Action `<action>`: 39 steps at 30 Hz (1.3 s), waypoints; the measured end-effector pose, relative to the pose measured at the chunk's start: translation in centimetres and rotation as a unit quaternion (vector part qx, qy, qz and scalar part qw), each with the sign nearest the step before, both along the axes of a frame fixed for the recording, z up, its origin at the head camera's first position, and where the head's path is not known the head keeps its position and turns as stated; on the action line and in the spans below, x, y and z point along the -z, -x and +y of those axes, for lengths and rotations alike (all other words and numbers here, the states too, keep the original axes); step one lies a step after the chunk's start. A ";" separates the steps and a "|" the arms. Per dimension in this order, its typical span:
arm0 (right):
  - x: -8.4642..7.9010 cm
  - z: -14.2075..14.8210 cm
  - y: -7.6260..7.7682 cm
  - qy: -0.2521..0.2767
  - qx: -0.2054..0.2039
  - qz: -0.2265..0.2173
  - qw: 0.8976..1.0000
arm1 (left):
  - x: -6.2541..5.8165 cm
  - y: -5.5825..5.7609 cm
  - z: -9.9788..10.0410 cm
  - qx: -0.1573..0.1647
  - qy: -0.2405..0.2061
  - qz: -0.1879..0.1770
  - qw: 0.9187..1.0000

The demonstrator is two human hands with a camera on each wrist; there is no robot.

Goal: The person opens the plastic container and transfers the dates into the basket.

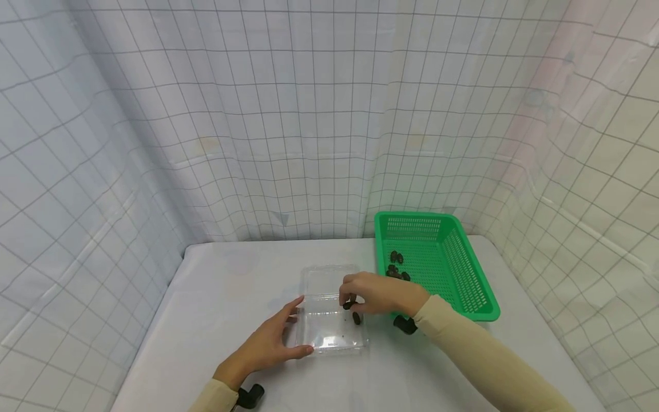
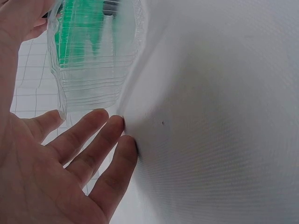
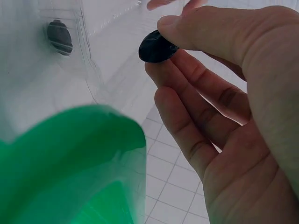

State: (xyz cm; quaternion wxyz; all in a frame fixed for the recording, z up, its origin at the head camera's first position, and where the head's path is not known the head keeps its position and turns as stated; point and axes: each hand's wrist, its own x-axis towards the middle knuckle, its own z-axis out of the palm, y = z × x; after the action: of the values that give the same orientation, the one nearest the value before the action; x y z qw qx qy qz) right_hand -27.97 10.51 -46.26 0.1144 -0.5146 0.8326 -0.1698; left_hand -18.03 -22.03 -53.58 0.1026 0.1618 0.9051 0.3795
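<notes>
Over the right part of a clear plastic clamshell box (image 1: 324, 329), my right hand (image 1: 378, 293) pinches a dark, glossy oval piece (image 3: 158, 47) between thumb and fingertips. A second dark oval piece (image 1: 357, 318) lies inside the box by its right wall. The box's lid (image 1: 329, 279) is folded back, away from me. At the left side of the box, my left hand (image 1: 273, 340) has its fingers spread, thumb by the near left corner and fingertips along the wall. In the left wrist view, the fingers (image 2: 114, 170) are extended beside the clear plastic wall.
A green perforated basket (image 1: 479, 274) stands right of the box, with several dark oval pieces (image 1: 396, 273) along its left side. Its rim is close to my right forearm. White cloth covers the table (image 1: 226, 286), and white gridded curtains (image 1: 309, 143) enclose the back and sides.
</notes>
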 end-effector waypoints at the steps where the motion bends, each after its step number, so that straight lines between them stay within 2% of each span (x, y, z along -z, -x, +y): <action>1: -0.1 0.1 0.0 0.001 0.002 0.001 1.000 | 0.0 0.0 0.0 0.000 0.002 0.001 1.000; 8: -0.7 0.9 0.2 0.025 0.008 -0.004 1.000 | 0.2 0.1 0.0 -0.002 0.006 0.004 1.000; 27: -1.6 3.6 0.8 0.051 0.049 0.033 0.997 | 0.4 0.1 -0.2 -0.005 0.006 0.008 1.000; 39: -1.8 6.5 1.6 0.069 0.084 0.049 0.993 | 0.2 0.0 -0.2 0.001 -0.010 -0.006 1.000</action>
State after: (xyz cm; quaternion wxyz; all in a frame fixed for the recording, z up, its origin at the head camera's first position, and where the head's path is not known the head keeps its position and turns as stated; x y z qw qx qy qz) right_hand -29.52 17.06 -44.45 0.0227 -0.4572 0.8638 -0.2104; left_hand -18.05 -22.21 -53.80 0.1071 0.1611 0.9006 0.3893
